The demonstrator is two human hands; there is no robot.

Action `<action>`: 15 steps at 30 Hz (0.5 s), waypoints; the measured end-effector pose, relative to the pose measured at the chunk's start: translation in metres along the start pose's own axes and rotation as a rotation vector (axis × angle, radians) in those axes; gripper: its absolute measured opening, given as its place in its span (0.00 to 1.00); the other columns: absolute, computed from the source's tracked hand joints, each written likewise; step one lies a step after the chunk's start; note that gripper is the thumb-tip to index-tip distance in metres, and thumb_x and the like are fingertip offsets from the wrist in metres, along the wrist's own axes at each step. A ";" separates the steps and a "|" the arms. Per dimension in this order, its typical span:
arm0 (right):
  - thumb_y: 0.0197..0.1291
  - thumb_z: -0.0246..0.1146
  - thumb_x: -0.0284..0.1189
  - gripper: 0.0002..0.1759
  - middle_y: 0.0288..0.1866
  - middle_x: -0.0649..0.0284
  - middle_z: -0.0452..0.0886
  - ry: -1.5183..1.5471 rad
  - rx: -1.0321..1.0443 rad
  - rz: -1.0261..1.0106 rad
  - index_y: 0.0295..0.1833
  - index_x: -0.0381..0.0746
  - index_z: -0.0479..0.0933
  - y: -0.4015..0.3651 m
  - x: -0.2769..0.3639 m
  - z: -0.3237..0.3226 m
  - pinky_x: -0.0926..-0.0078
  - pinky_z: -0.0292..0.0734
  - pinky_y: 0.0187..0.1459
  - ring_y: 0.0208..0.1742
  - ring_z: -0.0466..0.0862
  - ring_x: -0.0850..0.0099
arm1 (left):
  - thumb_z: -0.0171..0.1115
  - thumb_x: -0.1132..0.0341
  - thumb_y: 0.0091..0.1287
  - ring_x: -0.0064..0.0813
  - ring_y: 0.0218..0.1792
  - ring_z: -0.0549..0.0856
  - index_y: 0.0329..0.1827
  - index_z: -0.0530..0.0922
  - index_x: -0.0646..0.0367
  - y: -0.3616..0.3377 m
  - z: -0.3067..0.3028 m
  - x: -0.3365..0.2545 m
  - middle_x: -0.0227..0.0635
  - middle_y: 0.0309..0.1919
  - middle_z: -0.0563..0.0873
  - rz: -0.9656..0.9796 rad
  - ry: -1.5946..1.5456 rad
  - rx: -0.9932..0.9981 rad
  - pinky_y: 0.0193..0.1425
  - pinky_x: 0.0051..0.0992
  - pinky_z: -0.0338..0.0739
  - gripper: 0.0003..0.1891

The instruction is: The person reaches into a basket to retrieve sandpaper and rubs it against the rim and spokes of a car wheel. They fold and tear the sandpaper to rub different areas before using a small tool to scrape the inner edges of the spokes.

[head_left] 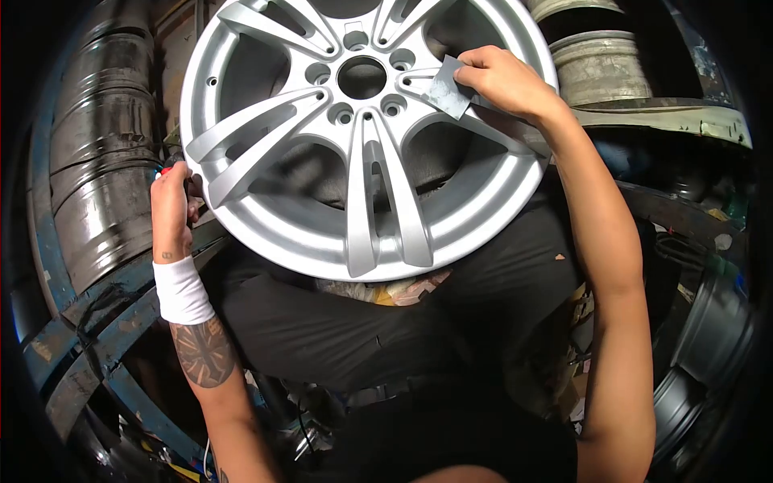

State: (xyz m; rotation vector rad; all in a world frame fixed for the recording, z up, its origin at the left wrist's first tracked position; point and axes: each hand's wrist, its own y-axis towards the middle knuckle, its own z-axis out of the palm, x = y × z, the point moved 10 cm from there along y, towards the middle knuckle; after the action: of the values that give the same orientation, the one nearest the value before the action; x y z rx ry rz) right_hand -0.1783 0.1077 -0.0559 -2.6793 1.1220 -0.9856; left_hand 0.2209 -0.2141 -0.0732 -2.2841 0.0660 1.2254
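Note:
A silver alloy wheel rim [369, 169] with paired spokes rests tilted across my lap, its face towards me. My right hand [503, 80] pinches a folded grey piece of sandpaper [444, 95], which lies against the right-hand spoke near the hub. At the wheel's left edge, my left hand [171, 201] is closed, its fingers curled inward beside the rim. A small dark object with red and blue bits [166, 171] shows at the top of that hand; its kind is not clear. A white wristband circles the left wrist.
Stacked wheels [105, 161] stand on the left behind a blue metal frame [121, 342]. More bare wheels [600, 64] sit on a rack at the upper right. Dark wheels [713, 322] lie at the lower right. Crumpled scraps [398, 291] show below the rim.

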 end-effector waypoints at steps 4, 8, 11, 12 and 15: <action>0.63 0.59 0.42 0.23 0.54 0.48 0.91 -0.147 0.171 0.017 0.56 0.45 0.90 -0.011 0.011 0.009 0.54 0.81 0.64 0.60 0.88 0.49 | 0.63 0.57 0.69 0.18 0.11 0.65 0.26 0.78 0.60 0.011 0.001 -0.017 0.26 0.15 0.73 0.009 0.088 -0.062 0.16 0.28 0.54 0.17; 0.67 0.58 0.43 0.24 0.57 0.44 0.90 -0.185 0.135 0.028 0.58 0.41 0.89 -0.028 0.022 0.016 0.50 0.80 0.66 0.61 0.87 0.44 | 0.63 0.53 0.68 0.19 0.14 0.66 0.26 0.79 0.63 0.048 0.007 -0.053 0.25 0.16 0.71 0.128 0.189 -0.129 0.20 0.31 0.54 0.20; 0.74 0.57 0.42 0.22 0.63 0.42 0.86 -0.163 0.169 -0.043 0.56 0.37 0.87 -0.050 0.031 0.033 0.50 0.78 0.68 0.65 0.84 0.43 | 0.66 0.52 0.67 0.21 0.17 0.69 0.26 0.81 0.61 0.074 0.014 -0.078 0.26 0.19 0.75 0.155 0.010 -0.140 0.23 0.31 0.58 0.19; 0.75 0.58 0.41 0.22 0.67 0.41 0.83 -0.148 0.150 -0.111 0.56 0.36 0.87 -0.058 0.033 0.039 0.49 0.77 0.69 0.67 0.82 0.42 | 0.67 0.53 0.66 0.22 0.18 0.70 0.26 0.80 0.62 0.082 0.021 -0.083 0.26 0.19 0.76 0.158 -0.025 -0.117 0.24 0.31 0.59 0.20; 0.78 0.59 0.40 0.20 0.67 0.39 0.82 -0.138 0.123 -0.161 0.57 0.34 0.85 -0.073 0.046 0.035 0.46 0.76 0.68 0.66 0.82 0.40 | 0.65 0.46 0.66 0.26 0.24 0.82 0.44 0.90 0.63 0.084 0.031 -0.110 0.35 0.25 0.86 0.265 0.283 -0.203 0.35 0.31 0.75 0.25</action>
State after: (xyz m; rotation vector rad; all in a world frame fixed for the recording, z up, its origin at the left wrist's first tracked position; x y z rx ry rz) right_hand -0.0887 0.1249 -0.0370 -2.7225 0.8049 -0.8444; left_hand 0.1088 -0.2930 -0.0370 -2.6824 0.3743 1.0634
